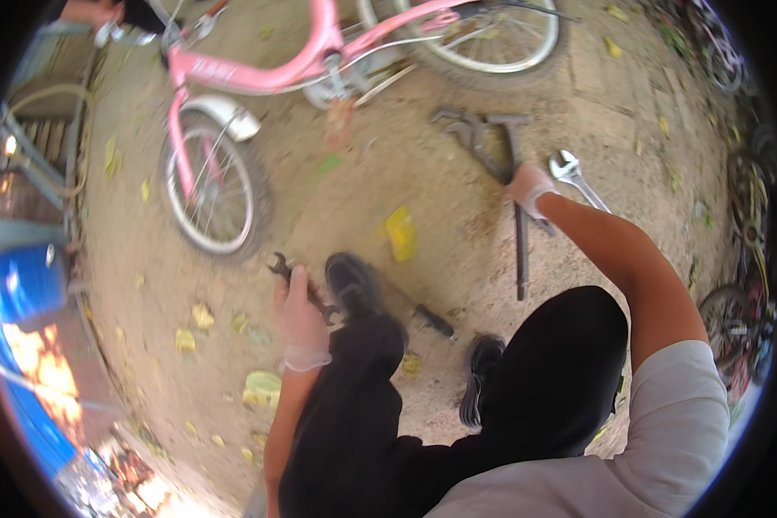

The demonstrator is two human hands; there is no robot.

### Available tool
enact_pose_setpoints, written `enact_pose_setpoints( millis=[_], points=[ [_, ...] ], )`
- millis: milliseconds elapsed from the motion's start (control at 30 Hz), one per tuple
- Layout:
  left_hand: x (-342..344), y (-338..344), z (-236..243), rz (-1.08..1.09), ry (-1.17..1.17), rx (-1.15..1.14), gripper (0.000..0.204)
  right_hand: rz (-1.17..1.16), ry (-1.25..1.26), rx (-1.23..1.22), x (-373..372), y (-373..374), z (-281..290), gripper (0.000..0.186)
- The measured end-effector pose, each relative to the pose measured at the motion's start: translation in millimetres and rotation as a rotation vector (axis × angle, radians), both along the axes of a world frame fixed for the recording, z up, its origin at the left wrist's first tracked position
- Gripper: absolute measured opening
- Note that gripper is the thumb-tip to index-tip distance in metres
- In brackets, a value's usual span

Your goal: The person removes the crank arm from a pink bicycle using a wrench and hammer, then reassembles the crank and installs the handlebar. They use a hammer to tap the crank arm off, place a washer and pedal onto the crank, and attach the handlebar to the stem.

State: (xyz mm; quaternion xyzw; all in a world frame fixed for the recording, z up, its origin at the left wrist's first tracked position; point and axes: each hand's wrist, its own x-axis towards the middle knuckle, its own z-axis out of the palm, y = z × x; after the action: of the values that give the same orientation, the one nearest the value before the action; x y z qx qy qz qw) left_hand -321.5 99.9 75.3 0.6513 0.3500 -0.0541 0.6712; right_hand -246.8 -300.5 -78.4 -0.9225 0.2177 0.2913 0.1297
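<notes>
My left hand [299,309], in a thin clear glove, is closed around a dark open-ended wrench [280,266] above the ground, beside my shoe. My right hand [528,186], also gloved, reaches to the ground with its fingers closed. It lies where a dark T-shaped tool [521,259] and a dark tool with curved jaws [473,129] cross. Which of the two it grips is hidden. A silver adjustable wrench [581,180] lies just right of that hand. Between my feet is a tool with a black handle [435,321], possibly a screwdriver.
A pink bicycle [259,79] stands ahead, its front wheel [211,190] toward the left. Another person's hand [91,12] is near its handlebar at the far left. A blue drum [28,281] stands at the left. More bicycles [727,315] line the right edge. Yellow leaves [400,233] dot the dirt.
</notes>
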Motion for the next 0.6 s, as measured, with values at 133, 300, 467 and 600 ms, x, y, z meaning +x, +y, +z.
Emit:
enact_pose_setpoints(
  millis=[133,300,467,600],
  points=[
    [-54,38,4,-0.016,-0.070,0.091,0.016,0.112,-0.095,-0.024,-8,-3,8,0.044],
    [-94,107,-61,-0.341,0.248,0.716,0.053,0.075,-0.009,0.151,-79,-27,34,0.043],
    [-58,139,-162,-0.522,0.126,1.350,0.075,-0.002,0.264,-0.053,-263,-63,25,0.039],
    [-14,161,-196,-0.718,0.086,1.081,0.078,-0.023,0.565,-0.058,-398,-70,34,0.040]
  ],
)
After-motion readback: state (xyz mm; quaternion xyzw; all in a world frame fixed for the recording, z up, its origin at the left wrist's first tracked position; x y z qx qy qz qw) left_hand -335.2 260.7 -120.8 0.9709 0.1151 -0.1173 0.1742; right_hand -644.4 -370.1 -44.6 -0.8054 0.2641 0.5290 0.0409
